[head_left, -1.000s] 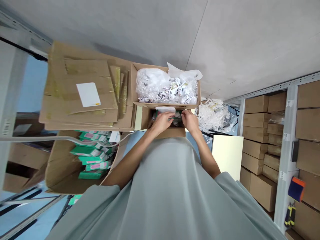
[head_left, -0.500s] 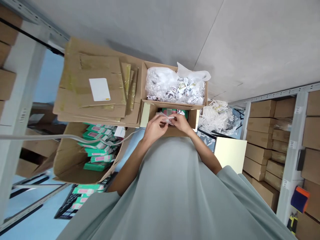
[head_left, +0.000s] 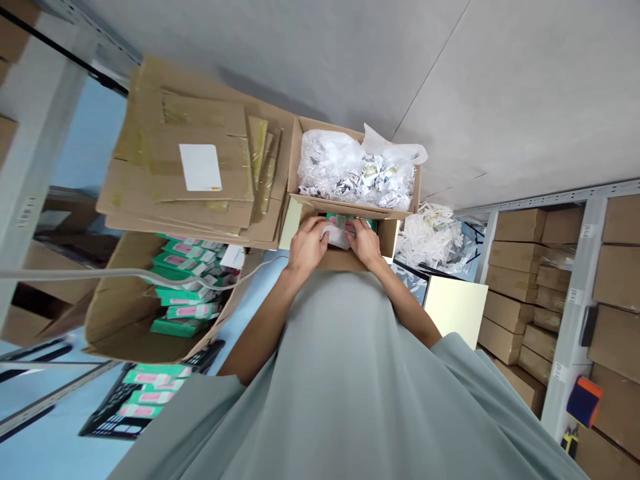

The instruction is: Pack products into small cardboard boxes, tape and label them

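Both hands are inside a small cardboard box (head_left: 387, 237) right in front of my body. Between them lies a thin white sheet (head_left: 336, 237), perhaps paper or foam; I cannot tell which. My left hand (head_left: 307, 245) pinches its left side, thumb and fingers close together. On the other side my right hand (head_left: 365, 243) grips the right edge with bent fingers. Partly hidden beyond the sheet, green-and-pink packs (head_left: 340, 220) show in the box.
Behind stands a box of crumpled paper and plastic wrap (head_left: 357, 170). Flattened cartons (head_left: 200, 127) lie left, above a large carton (head_left: 115, 300) of green packs. A black crate (head_left: 107, 407) sits lower left. Shredded paper (head_left: 430, 230) and shelved boxes (head_left: 515, 250) are right.
The white sheet has gone from bunched up at the fingertips to spread flatter and lower in the box. My hands have moved slightly apart, and the view has shifted a little.
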Motion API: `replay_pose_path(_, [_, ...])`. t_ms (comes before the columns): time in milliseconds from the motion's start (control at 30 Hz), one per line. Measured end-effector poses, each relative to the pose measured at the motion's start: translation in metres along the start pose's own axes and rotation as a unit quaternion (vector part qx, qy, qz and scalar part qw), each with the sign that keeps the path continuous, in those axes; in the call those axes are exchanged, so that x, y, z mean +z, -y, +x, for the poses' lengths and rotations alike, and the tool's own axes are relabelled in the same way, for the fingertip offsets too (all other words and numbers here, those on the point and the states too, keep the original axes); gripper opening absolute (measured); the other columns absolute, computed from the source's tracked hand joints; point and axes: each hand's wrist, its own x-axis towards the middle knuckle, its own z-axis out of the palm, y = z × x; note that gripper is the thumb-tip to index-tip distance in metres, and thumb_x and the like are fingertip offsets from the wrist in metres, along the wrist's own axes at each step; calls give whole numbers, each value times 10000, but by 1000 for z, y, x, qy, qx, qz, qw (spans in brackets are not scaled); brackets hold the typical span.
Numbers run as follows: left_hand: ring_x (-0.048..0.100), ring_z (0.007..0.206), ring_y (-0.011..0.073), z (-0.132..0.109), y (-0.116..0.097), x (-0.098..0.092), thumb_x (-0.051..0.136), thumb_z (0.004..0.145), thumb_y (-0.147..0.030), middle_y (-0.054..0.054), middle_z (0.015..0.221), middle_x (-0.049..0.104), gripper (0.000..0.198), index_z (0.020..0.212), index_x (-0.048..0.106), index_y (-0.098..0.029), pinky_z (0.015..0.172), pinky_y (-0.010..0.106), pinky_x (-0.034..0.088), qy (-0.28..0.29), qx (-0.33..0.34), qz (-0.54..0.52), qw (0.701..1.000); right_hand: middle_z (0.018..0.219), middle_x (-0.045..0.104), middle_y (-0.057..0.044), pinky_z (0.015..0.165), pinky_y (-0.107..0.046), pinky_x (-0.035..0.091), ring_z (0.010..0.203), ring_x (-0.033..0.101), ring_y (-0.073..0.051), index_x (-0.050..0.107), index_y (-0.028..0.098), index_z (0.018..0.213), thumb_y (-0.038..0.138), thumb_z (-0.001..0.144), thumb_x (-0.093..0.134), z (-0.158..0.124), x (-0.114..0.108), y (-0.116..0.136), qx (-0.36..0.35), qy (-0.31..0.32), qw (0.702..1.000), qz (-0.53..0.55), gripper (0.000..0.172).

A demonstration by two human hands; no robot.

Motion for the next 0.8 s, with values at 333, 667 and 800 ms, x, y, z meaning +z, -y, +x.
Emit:
replay_pose_path(333, [686, 1356, 417, -31, 26, -32, 680, 1063, -404, 189, 1364, 754, 388, 1412, 722, -240, 1251, 599, 523, -107, -88, 5, 990, 1390, 759, -192, 936, -366, 611, 1173, 791, -315, 751, 180, 1420, 427, 1175, 621, -76, -31, -61, 169, -223, 960, -12, 371])
replay_pose_path(667, [796, 1102, 386, -29, 39, -26, 645, 1042, -440, 150, 1085, 832, 186, 975, 707, -278, 1060, 546, 608, -37, -84, 26, 995, 1199, 896, -140, 995, -368, 602, 1076, 851, -300, 824, 189, 1168, 354, 1179, 606, -99, 5, -71, 246, -200, 946, 61, 273])
replay_pose_path(800, [807, 1136, 378, -17, 41, -31, 640, 1023, -410, 145, 1121, 856, 172, 971, 732, -273, 1040, 510, 615, 4, -45, 42, 998, 1156, 902, -131, 923, -349, 596, 1006, 848, -288, 829, 195, 1141, 383, 1165, 630, -124, 22, -82, 261, -217, 937, 78, 275])
